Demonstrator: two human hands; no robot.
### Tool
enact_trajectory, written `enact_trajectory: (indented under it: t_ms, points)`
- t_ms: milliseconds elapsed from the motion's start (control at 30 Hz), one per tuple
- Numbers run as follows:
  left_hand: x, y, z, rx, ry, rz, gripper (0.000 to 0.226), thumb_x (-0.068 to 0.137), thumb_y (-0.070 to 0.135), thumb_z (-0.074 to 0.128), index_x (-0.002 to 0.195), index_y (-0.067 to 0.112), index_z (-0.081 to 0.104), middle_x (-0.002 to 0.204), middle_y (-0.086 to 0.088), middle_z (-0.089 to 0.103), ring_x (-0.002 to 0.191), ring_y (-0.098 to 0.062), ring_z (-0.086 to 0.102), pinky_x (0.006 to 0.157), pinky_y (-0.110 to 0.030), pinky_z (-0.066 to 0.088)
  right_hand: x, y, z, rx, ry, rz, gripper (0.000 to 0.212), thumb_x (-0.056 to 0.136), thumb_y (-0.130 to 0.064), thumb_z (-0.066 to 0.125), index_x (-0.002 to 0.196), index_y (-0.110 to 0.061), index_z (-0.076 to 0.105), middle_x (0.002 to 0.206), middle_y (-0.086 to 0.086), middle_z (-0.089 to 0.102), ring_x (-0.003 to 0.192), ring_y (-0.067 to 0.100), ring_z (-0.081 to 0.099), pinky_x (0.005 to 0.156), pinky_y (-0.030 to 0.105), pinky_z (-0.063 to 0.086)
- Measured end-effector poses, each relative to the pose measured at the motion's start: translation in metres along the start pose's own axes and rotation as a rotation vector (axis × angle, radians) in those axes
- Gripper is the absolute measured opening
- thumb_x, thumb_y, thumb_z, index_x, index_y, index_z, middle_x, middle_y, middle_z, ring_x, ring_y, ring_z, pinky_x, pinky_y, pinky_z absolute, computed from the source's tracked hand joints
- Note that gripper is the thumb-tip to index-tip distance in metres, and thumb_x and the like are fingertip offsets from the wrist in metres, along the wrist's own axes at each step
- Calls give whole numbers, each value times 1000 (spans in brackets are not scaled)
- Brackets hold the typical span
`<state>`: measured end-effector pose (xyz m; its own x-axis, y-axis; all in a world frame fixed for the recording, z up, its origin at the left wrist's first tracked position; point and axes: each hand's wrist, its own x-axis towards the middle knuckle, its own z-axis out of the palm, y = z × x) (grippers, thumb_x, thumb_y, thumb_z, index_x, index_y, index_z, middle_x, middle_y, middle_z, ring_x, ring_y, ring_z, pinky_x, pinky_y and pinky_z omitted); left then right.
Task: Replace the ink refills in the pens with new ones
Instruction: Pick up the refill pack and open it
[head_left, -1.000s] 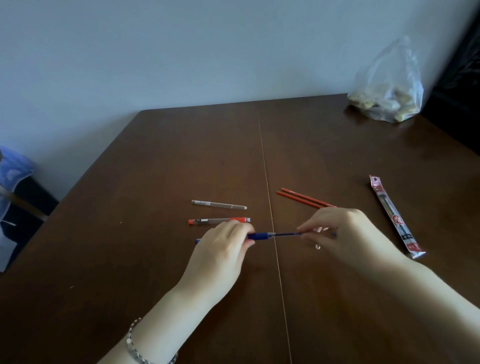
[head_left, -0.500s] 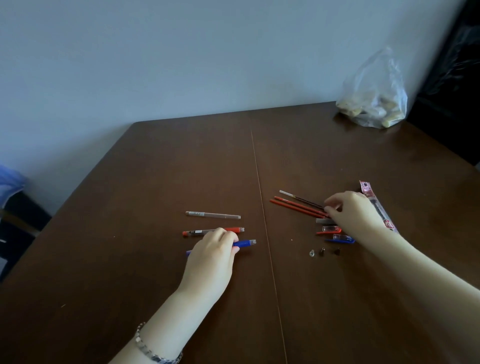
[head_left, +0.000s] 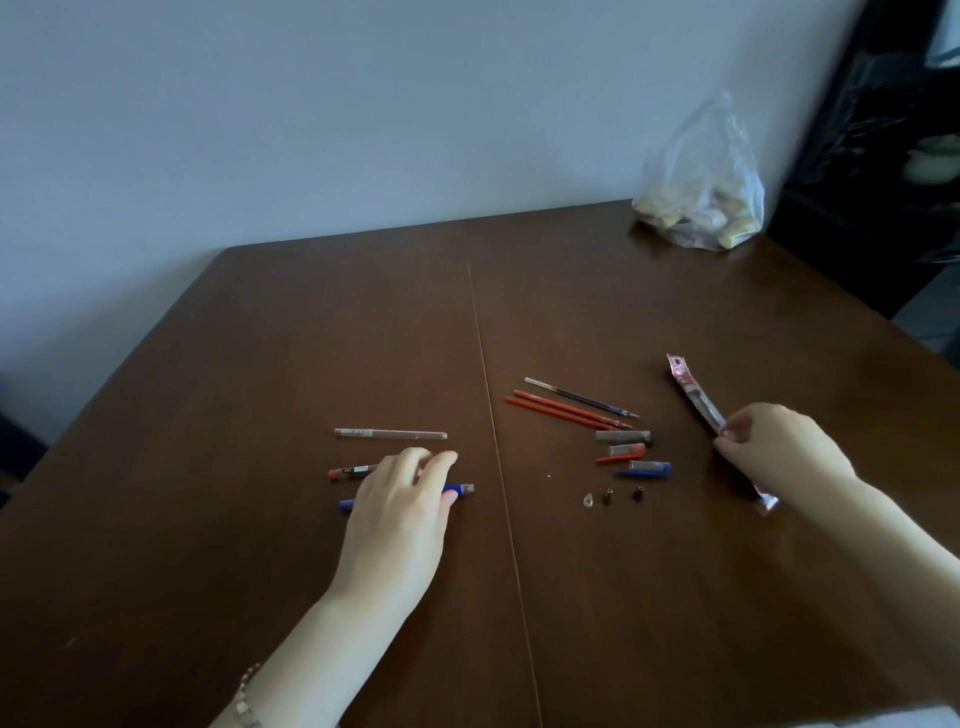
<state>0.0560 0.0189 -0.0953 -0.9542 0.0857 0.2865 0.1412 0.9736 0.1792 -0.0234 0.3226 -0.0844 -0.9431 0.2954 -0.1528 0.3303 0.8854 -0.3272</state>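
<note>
So there's a big dark brown wooden table (head_left: 311, 338) with a thin seam running down the middle, pushed up against a pale wall. In the far right corner sits a clear plastic bag (head_left: 701, 192) with some pale lumpy stuff inside, can't really tell what it is.

The left hand (head_left: 400, 514) lies palm down on the table left of the seam, fingers loosely bent and resting on top of the blue pen barrel (head_left: 458, 489), which lies flat with its open end poking out past the fingertips toward the seam. It's more covering the barrel than clamping it. There's a bracelet (head_left: 244, 699) on that wrist.

The right hand (head_left: 779, 452) is well over on the right, thumb and fingers pinching the long narrow refill packet (head_left: 696, 397), which is pinkish red and lies at an angle, with its near end sticking out under the wrist.

Just beyond the left hand there's a red pen barrel (head_left: 353, 472), partly under the fingers, and past that a clear pen barrel (head_left: 389, 433), both lying flat.

Right of the seam: a dark blue refill (head_left: 582, 397) and two red refills (head_left: 561, 408), side by side at a slant. Near their tips are three caps stacked in a column: grey cap (head_left: 623, 435), red cap (head_left: 621, 451), blue cap (head_left: 644, 468). Closest to the person is a row of three tiny pen tips (head_left: 607, 496), apart from each other.
</note>
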Motion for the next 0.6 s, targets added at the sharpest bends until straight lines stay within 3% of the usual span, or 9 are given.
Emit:
enact_trajectory:
  t_ms: [67, 133, 233, 333, 433, 500, 600]
  points:
    - [-1, 9, -5, -80, 45, 15, 37, 69, 11, 75, 104, 11, 64, 98, -13, 69, 87, -28, 66, 68, -35, 56, -1, -1, -2, 73, 8, 27, 22, 79, -19, 59, 99, -11, 62, 82, 12, 62, 62, 31, 60, 47, 29, 44]
    - [-4, 16, -10, -166, 81, 32, 34, 72, 11, 72, 105, 12, 63, 101, -12, 68, 90, -26, 65, 72, -30, 53, -5, -2, -5, 124, 66, 27, 22, 77, -17, 61, 97, -9, 65, 79, 12, 62, 65, 32, 59, 53, 35, 51]
    - [-6, 29, -20, -285, 149, 84, 27, 79, 15, 64, 106, 15, 61, 103, -7, 65, 96, -18, 60, 78, -21, 45, -20, -10, -10, 213, 276, -138, 21, 75, -13, 61, 94, -10, 68, 83, 12, 65, 74, 31, 59, 62, 36, 50]
    - [-3, 43, -38, -328, 263, 204, 26, 83, 22, 52, 108, 15, 58, 106, -5, 63, 104, -11, 51, 90, -19, 43, -47, -35, -15, 231, 440, -577, 20, 74, -6, 61, 90, -11, 71, 84, 9, 66, 76, 27, 60, 65, 34, 49]
    - [3, 54, -51, -178, 243, 357, 39, 80, 27, 59, 116, 13, 52, 117, -7, 61, 113, -18, 50, 101, -32, 41, -71, -56, -12, 49, 489, -1106, 13, 72, -14, 64, 84, -13, 70, 78, 6, 67, 69, 26, 63, 62, 34, 52]
    - [5, 54, -52, 4, 126, 375, 56, 72, 34, 70, 120, 12, 50, 113, -6, 65, 106, -21, 59, 94, -36, 46, -79, -63, -3, -30, 504, -1275, 14, 72, -17, 70, 85, -13, 69, 79, 3, 67, 73, 20, 62, 71, 32, 49]
    - [2, 44, -44, 5, 22, 315, 49, 66, 24, 77, 109, 10, 60, 79, -2, 74, 63, -14, 69, 52, -26, 56, -81, -68, 8, 25, 483, -1319, 14, 77, -18, 67, 91, -16, 69, 85, 0, 67, 83, 12, 53, 84, 25, 39]
